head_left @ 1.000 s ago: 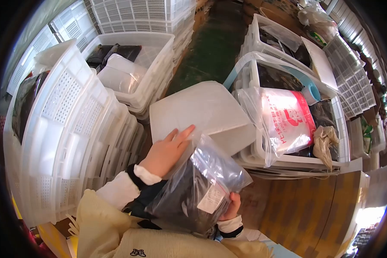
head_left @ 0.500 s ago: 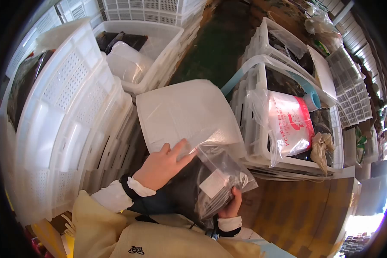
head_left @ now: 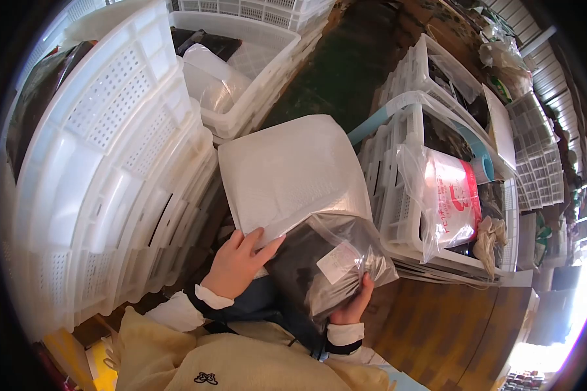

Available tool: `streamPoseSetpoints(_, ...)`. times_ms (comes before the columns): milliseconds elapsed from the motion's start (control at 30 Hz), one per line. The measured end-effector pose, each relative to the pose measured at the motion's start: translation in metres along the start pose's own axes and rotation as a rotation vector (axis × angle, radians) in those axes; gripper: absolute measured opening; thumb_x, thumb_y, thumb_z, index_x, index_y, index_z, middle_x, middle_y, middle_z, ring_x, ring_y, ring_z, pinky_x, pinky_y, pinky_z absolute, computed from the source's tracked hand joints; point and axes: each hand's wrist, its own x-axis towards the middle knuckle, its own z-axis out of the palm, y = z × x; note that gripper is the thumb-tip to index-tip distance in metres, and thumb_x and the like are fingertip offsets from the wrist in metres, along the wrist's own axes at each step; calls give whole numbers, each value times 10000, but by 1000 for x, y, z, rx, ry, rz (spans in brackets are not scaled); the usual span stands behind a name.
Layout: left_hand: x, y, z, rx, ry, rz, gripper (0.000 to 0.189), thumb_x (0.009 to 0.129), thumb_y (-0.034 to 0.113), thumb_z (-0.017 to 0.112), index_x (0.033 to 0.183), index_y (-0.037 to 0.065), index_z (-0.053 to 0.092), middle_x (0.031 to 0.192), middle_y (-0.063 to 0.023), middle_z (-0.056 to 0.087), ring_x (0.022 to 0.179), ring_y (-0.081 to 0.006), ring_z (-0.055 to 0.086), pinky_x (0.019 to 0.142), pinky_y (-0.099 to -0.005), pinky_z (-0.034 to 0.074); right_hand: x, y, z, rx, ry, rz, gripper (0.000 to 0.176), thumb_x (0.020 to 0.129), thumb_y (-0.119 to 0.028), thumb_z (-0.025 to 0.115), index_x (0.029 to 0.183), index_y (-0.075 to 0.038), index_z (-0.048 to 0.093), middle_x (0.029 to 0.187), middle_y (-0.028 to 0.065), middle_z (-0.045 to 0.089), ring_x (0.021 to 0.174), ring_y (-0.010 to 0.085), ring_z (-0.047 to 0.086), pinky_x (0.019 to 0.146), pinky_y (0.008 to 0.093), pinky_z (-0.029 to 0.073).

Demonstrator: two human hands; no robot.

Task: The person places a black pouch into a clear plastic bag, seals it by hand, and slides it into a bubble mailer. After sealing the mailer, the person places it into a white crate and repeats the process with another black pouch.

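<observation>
A white bubble bag (head_left: 293, 173) lies tilted in front of me, its near edge toward my body. My left hand (head_left: 235, 264) is at its lower left corner, with fingertips on the edge and the thumb stretched along it. My right hand (head_left: 353, 303) grips a clear plastic bag (head_left: 306, 257) by its lower right side, thumb on top. Dark folded material shows through the plastic, and a white label (head_left: 340, 262) with small print is on it. The upper end of the clear bag overlaps the near edge of the bubble bag.
White plastic crates (head_left: 120, 150) are stacked high on my left. To the right, another crate stack (head_left: 401, 221) carries a red-and-white printed package (head_left: 451, 202), a light-blue strap (head_left: 481, 163) and crumpled brown paper (head_left: 489, 241). A taped cardboard surface (head_left: 437, 326) sits below it.
My left hand has drawn back from over the bubble bag to its lower left corner. The clear bag has turned flatter, showing more of its dark contents. The whole view has shifted slightly.
</observation>
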Motion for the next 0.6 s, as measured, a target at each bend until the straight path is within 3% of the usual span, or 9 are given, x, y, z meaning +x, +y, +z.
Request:
streamPoseSetpoints(167, 8, 6, -1, -1, 139, 43, 591, 672, -100, 531, 1219, 123, 529, 1016, -158, 535, 766, -273, 505, 680, -311, 477, 11, 2, 16, 32, 27, -46, 424, 839, -352, 551, 1147, -61, 546, 1140, 63, 586, 1070, 232, 534, 944, 369, 396)
streamPoseSetpoints(267, 20, 8, 3, -76, 217, 52, 500, 676, -88, 541, 1162, 27, 541, 946, -145, 532, 769, -281, 527, 685, -326, 482, 11, 1, 22, -49, -23, 65, 460, 863, -378, 513, 1207, -73, 508, 1184, 76, 564, 1071, 255, 537, 929, 398, 417)
streamPoseSetpoints(367, 25, 12, 3, -187, 215, 124, 408, 678, -69, 566, 1085, -43, 560, 929, -146, 536, 767, -284, 546, 682, -333, 484, 12, 2, 21, -69, -85, 182, 412, 865, -296, 545, 1204, -65, 509, 1165, 62, 574, 1070, 237, 535, 939, 398, 407)
streamPoseSetpoints(567, 13, 8, 9, -312, 243, 153, 304, 680, -56, 614, 982, -22, 607, 940, -142, 531, 750, -277, 548, 680, -319, 482, 20, 9, 17, -62, -86, 317, 357, 869, -146, 592, 1209, -96, 499, 1172, 53, 557, 1042, 220, 549, 889, 386, 445)
streamPoseSetpoints(600, 12, 7, 9, -346, 253, 148, 284, 683, -55, 619, 964, -16, 612, 942, -144, 528, 744, -278, 545, 677, -316, 480, 22, 12, 17, -93, -89, 284, 352, 872, -178, 586, 1200, -82, 504, 1147, 59, 573, 1029, 225, 557, 893, 390, 444)
